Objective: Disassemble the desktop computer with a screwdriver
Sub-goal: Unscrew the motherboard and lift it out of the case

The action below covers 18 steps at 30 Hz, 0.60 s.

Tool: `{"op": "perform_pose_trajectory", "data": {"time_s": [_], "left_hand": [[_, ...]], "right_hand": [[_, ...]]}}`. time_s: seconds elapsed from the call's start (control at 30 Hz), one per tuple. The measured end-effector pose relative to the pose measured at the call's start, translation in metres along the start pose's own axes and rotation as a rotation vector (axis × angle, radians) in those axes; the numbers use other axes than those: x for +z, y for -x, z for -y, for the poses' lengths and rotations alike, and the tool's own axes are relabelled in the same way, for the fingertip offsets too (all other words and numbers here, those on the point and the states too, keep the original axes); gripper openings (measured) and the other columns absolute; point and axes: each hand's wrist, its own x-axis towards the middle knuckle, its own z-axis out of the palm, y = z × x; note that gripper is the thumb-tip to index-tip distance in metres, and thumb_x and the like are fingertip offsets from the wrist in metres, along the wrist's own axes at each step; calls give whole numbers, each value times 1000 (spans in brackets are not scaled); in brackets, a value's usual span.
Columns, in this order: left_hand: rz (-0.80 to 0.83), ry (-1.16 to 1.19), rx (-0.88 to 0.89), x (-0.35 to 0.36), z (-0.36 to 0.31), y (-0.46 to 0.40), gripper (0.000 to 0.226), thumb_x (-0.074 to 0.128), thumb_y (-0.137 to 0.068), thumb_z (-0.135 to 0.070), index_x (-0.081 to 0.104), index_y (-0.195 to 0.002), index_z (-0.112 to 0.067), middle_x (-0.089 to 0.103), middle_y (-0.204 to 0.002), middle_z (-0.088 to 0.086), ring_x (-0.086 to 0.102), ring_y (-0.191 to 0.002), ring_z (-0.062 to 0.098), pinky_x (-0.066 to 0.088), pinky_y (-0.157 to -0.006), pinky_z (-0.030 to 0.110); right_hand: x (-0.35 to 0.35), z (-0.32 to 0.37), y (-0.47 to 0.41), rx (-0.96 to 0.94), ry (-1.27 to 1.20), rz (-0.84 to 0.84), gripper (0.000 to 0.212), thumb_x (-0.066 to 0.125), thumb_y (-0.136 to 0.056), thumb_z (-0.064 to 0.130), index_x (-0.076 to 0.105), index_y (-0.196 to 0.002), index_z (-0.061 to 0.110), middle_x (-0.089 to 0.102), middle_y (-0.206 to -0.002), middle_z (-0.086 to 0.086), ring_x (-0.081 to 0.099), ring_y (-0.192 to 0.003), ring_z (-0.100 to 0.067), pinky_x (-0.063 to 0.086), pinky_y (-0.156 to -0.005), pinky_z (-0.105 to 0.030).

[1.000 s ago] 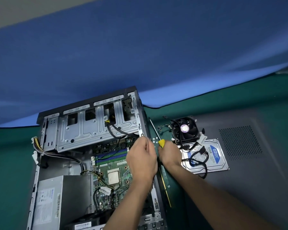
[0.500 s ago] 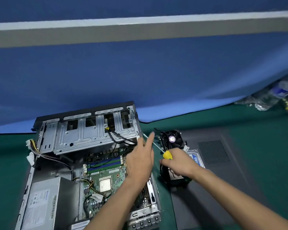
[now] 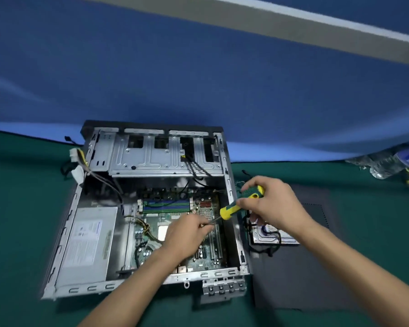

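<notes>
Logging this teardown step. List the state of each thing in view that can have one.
computer case: lying on its side, open, side panel off
screwdriver: held, tilted, tip down toward the motherboard
right hand: grips the screwdriver handle
left hand: pinches the screwdriver shaft
motherboard: in the case
power supply: in the case
hard drive: out, beside the case

One case (image 3: 229,185), one screwdriver (image 3: 239,204), two hands (image 3: 187,234)
</notes>
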Motion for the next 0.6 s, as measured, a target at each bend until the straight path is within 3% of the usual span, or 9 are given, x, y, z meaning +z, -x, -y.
{"op": "perform_pose_trajectory", "data": {"time_s": [0.03,0.1,0.17,0.23,0.37,0.47,0.53,0.6], "left_hand": [[65,77,-26,-1,5,-1,17,61,-90,-31,62,-73,-34,64,-66,-4,52,-54,13,37,-51,22],[198,252,-89,-4,16,-5,9,65,-87,-18,67,-89,-27,69,-77,8,52,-57,18,41,-55,26],[312,324,-126,-9,25,-7,23,64,-85,-5,66,-107,-12,65,-76,11,49,-56,20,40,-53,27],[360,300,-172,-9,34,-10,28,60,-85,2,63,-111,-6,60,-76,11,50,-60,23,41,-55,31],[432,229,-252,2,40,-18,25,54,-87,5,65,-105,-8,61,-82,10,58,-66,24,47,-57,31],[451,182,-231,11,41,-23,24,51,-88,4,69,-98,-8,64,-96,8,59,-79,18,49,-68,29],[480,155,-244,13,43,-24,19,51,-88,1,68,-90,-6,67,-98,11,57,-76,15,47,-72,30],[502,140,-272,14,47,-26,16,51,-88,2,66,-85,-3,68,-88,11,57,-65,12,50,-67,32]], "right_hand": [[8,1,2,-40,59,-28,17,73,-80,24,57,-84,25,63,-56,0,55,-39,-9,43,-39,-25],[23,0,6,-114,234,-46,18,69,-82,33,50,-81,31,56,-55,5,47,-39,-3,31,-42,-17],[35,-3,9,-155,374,-36,19,64,-81,38,46,-79,32,53,-56,8,45,-42,-3,24,-40,-14],[42,-8,12,-194,445,-15,16,62,-79,37,47,-78,31,54,-60,10,47,-46,-3,26,-41,-17],[53,-21,17,-246,485,22,12,53,-75,39,49,-71,29,57,-66,9,49,-55,-4,30,-46,-20],[61,-30,21,-283,468,21,11,52,-76,36,51,-72,26,55,-68,11,49,-53,-8,34,-48,-20],[65,-34,23,-294,452,1,10,57,-78,31,55,-73,22,54,-68,11,50,-55,-15,37,-51,-25],[69,-37,23,-311,436,-16,8,63,-79,23,58,-75,18,55,-68,8,48,-54,-18,37,-52,-27]]}}
